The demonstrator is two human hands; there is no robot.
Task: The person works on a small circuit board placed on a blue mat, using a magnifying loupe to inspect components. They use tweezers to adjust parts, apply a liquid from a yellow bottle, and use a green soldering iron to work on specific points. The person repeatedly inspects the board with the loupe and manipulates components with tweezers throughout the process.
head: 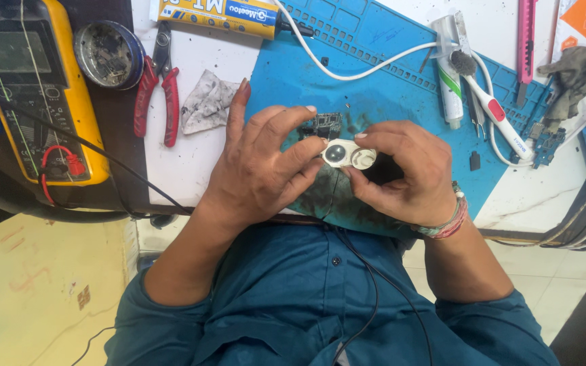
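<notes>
Bright, even daylight fills the frame, sharp throughout. Soft shadows sit under the hands at centre. Edges bow slightly.

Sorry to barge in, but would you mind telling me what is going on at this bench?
A person in a teal shirt holds a small white part with two round lenses between both hands, the left hand and right hand pinching it above a blue work mat. A small circuit board lies on the mat just behind it. Red pliers, a yellow meter and a glue tube lie nearby, untouched.

Both hands grip small white part over blue mat.
</notes>
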